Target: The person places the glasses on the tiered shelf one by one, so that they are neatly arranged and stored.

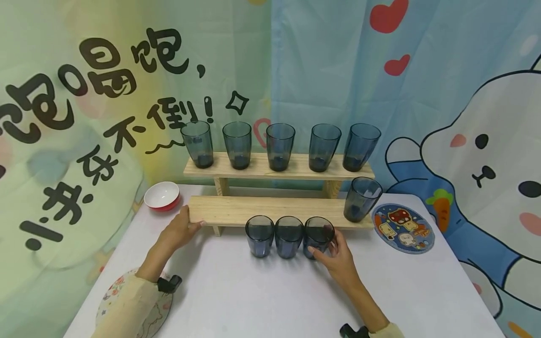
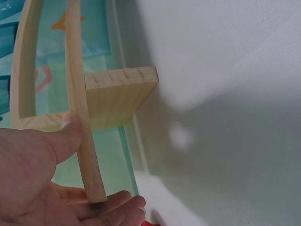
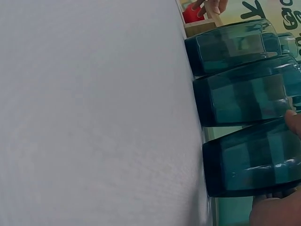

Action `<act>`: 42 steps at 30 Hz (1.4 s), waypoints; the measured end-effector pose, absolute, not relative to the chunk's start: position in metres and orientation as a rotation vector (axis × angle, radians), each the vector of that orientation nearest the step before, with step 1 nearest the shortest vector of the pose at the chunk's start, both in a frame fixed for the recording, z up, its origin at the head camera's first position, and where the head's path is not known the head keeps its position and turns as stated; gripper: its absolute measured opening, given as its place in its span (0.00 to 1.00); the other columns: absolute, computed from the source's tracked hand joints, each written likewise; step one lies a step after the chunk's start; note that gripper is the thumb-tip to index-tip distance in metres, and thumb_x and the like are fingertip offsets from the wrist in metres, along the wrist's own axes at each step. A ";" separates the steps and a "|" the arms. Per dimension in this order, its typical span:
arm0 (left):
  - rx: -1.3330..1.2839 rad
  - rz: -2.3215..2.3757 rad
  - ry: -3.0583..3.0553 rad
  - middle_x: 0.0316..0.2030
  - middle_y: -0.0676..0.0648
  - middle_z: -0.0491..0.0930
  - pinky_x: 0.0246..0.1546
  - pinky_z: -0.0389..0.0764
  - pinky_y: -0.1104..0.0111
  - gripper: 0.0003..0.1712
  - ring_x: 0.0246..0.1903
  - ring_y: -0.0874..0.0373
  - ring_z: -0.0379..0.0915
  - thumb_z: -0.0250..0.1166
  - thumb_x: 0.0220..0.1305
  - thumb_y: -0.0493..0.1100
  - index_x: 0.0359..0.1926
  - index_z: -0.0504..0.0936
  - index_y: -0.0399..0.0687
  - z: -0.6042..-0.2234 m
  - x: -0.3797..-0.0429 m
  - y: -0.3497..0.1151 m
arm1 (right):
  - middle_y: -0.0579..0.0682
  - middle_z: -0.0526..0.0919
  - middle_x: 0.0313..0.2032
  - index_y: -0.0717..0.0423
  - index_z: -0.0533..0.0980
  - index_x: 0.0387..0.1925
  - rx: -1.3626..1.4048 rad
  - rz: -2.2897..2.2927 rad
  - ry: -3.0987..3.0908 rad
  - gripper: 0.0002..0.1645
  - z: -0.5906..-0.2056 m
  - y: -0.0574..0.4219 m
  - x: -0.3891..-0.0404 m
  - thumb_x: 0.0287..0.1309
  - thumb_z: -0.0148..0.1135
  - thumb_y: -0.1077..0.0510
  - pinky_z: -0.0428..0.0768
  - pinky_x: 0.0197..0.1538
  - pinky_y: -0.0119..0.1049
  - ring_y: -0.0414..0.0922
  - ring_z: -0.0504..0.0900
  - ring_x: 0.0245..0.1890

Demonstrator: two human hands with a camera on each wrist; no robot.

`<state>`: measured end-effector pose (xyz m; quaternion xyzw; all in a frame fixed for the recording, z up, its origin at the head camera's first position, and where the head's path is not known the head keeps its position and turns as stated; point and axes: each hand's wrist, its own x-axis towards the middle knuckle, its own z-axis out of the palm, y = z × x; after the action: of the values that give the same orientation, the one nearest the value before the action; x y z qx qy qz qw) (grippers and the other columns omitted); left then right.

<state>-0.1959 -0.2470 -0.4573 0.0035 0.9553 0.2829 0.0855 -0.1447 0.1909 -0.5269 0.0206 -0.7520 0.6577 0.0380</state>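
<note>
A two-tier wooden shelf (image 1: pixel 262 209) stands at the back of the table. At the left end of its lower board, my left hand (image 1: pixel 179 229) holds the wood between thumb (image 2: pixel 70 134) and fingers. Three blue-tinted glasses stand upright in a row in front of the shelf: a left glass (image 1: pixel 259 237), a middle glass (image 1: pixel 289 238) and a right glass (image 1: pixel 318 234). My right hand (image 1: pixel 340 263) grips the right glass, thumb at its front and fingers round its right side. Another glass (image 1: pixel 362 199) sits at the right end of the lower board.
Several matching glasses (image 1: pixel 280 146) line the upper board. A white and red bowl (image 1: pixel 162 195) is left of the shelf. A round blue patterned mat (image 1: pixel 403 228) lies to the right, and a pale round mat (image 1: pixel 162 305) lies under the left forearm. A printed curtain hangs behind.
</note>
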 end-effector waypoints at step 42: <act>0.024 0.834 2.855 0.69 0.16 0.63 0.65 0.70 0.36 0.47 0.68 0.23 0.66 0.61 0.79 0.51 0.76 0.47 0.20 -0.458 -0.197 -0.248 | 0.63 0.61 0.72 0.64 0.62 0.76 0.074 1.881 -2.210 0.44 -0.450 0.183 -0.209 0.66 0.73 0.58 0.56 0.81 0.43 0.53 0.61 0.79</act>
<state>-0.1972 -0.2481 -0.4582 0.0080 0.9565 0.2794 0.0833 -0.2087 0.1829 -0.4495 0.0252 -0.7558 0.6435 0.1190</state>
